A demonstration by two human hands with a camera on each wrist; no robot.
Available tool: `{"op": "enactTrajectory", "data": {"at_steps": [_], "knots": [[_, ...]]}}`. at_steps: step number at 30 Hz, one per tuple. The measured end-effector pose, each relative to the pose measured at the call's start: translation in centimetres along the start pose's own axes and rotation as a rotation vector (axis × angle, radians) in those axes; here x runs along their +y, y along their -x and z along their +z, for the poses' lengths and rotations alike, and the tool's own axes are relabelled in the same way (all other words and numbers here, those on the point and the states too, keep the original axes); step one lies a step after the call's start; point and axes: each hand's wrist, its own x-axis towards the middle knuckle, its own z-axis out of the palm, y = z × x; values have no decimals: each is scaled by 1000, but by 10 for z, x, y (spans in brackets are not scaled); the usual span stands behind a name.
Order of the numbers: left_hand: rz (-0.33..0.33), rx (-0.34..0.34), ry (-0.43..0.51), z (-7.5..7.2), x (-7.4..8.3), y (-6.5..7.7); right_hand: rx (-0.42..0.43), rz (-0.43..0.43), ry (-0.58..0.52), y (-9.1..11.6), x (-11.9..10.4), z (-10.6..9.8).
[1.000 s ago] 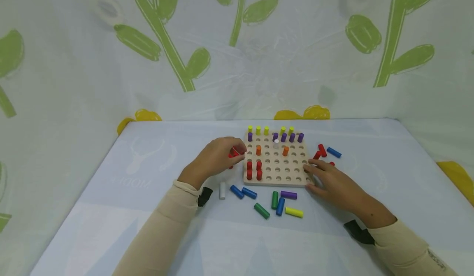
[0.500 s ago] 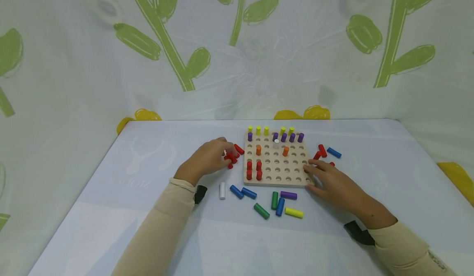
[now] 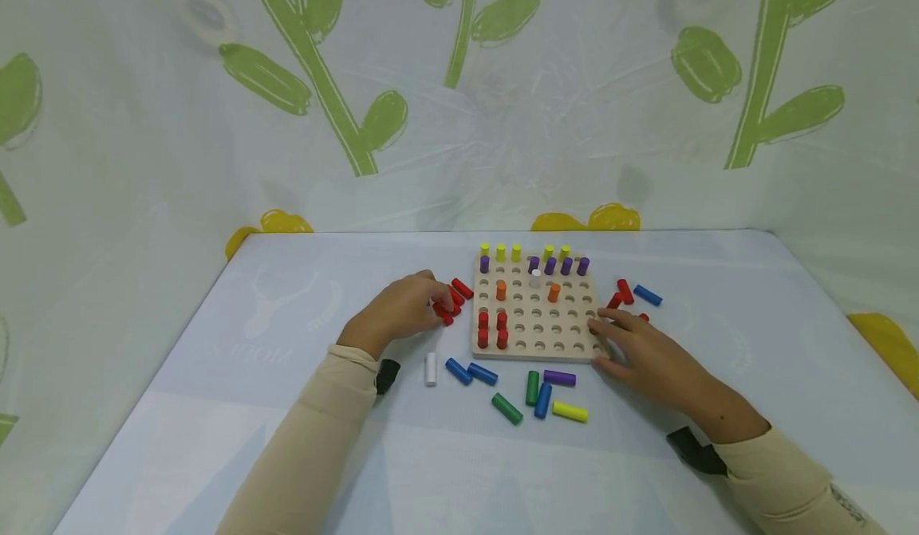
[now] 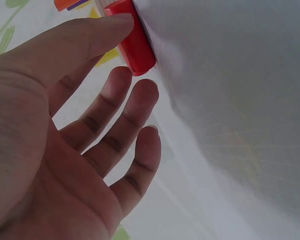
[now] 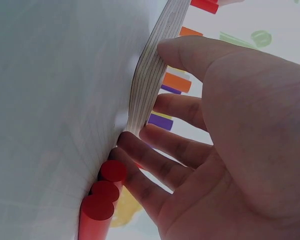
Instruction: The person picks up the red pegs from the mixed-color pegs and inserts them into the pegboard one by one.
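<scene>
My left hand (image 3: 398,309) is at a small pile of red pegs (image 3: 463,288) beside the board's left edge. In the left wrist view its thumb lies over a red peg (image 4: 137,47), pinching it, the index fingertip hidden behind; the other fingers are loosely bent. My right hand (image 3: 649,359) rests at the front right corner of the wooden pegboard (image 3: 531,348). In the right wrist view, its thumb and relaxed fingers touch the board's layered edge (image 5: 152,75). Red pegs (image 3: 484,329) stand in the front left holes, with yellow pegs (image 3: 501,253) and purple pegs (image 3: 567,267) at the back.
In front of the board lie a white peg (image 3: 431,369), blue pegs (image 3: 459,371), green pegs (image 3: 506,408), a purple peg (image 3: 560,378) and a yellow peg (image 3: 570,411). Right of the board are red pegs (image 3: 625,292) and a blue peg (image 3: 648,295). Orange pegs (image 3: 554,293) stand mid-board.
My left hand has drawn back leftward from the board's left edge and lowered to the red pile, its fingers closing in there. The right hand has stayed at the board's corner.
</scene>
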Motion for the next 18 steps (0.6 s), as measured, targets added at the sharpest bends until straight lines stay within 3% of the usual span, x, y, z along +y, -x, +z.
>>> {"op": "enactTrajectory", "data": {"at_steps": [18], "knots": [[-8,8,-62,3,0,-2,9,-10,4,-1,1,0]]}}
